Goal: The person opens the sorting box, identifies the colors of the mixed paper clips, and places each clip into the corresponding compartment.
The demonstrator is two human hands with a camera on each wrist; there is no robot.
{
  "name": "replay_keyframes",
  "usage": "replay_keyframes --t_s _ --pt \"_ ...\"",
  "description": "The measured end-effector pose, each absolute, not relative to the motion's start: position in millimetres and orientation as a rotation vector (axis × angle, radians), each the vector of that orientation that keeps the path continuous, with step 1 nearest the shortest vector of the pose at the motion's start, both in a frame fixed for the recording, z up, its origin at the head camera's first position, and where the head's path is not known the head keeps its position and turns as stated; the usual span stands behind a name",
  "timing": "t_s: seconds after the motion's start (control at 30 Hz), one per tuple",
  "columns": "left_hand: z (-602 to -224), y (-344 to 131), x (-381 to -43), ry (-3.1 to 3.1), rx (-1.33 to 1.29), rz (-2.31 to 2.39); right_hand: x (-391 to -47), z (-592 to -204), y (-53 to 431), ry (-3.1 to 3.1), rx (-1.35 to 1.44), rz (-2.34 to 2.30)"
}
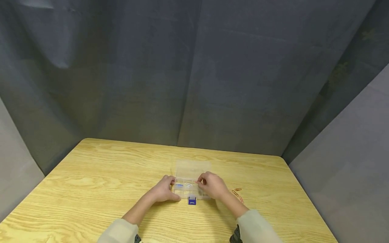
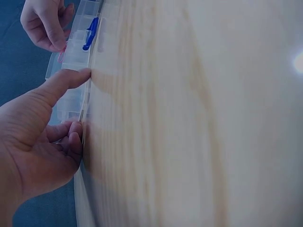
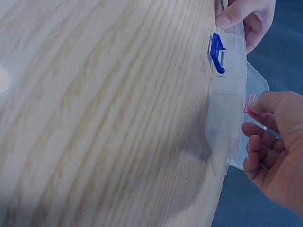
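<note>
A clear plastic compartment box (image 1: 183,193) sits on the table, its lid (image 1: 192,167) laid back away from me and its blue latch (image 1: 192,200) at the front. My left hand (image 1: 162,189) grips the box's left end, thumb at the front edge and fingers round the far side. Over the right half, my right hand (image 1: 213,185) pinches a pink paper clip (image 3: 250,102) between thumb and index finger, above the compartments. A blue piece (image 1: 179,185) and white clips (image 1: 188,184) lie in back-row compartments. The right hand hides part of the box's right end.
To the right of the box, several orange-red and pink paper clips (image 1: 235,193) lie loose on the wooden table (image 1: 115,175). Dark cloth (image 1: 146,84) hangs behind the table, with pale panels (image 1: 349,162) at the sides.
</note>
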State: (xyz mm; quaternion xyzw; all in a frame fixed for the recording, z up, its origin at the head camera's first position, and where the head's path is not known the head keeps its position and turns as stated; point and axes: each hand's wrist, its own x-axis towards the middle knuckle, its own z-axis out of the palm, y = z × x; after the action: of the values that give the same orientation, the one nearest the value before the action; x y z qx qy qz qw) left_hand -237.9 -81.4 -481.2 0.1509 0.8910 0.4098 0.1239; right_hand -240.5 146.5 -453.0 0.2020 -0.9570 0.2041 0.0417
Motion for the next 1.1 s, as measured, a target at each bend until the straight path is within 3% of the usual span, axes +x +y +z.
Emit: replay_keyframes --t_s 1.1 --pt "-480.5 -80.2 -237.4 2.594 0.435 1.194 -242.3 -454.7 147.1 -2.982 0.563 0.635"
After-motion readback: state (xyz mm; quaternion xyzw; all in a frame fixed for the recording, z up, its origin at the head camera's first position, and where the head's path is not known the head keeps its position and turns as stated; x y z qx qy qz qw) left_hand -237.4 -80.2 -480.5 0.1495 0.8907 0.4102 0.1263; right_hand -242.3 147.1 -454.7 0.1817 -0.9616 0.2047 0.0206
